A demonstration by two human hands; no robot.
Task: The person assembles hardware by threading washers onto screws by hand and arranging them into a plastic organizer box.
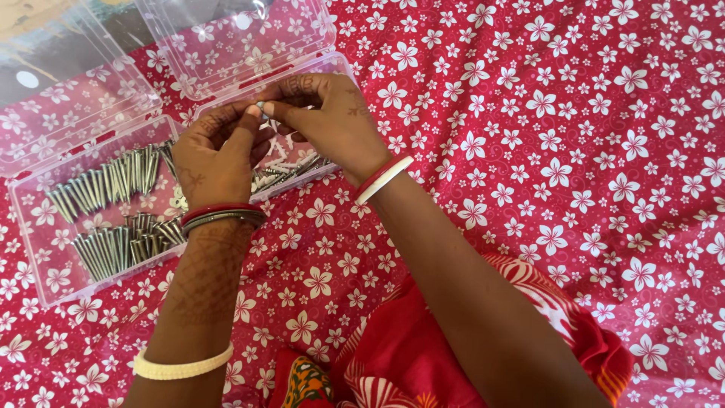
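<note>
Fingertips of the left hand [219, 151] and right hand [332, 113] meet, pinching a small metal screw [261, 107] between them above the clear plastic boxes [45, 249]; the boxes, holding long screws [113, 177], sit at the upper left corner of the red flowered cloth [566, 189].

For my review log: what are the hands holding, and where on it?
Both hands, left hand and right hand, pinch a small metal piece between their fingertips; which part cannot be told.

It looks like a home: a red cloth with white flowers [574, 151] spreads under the hands, with clear plastic boxes [53, 227] of screws on it.
</note>
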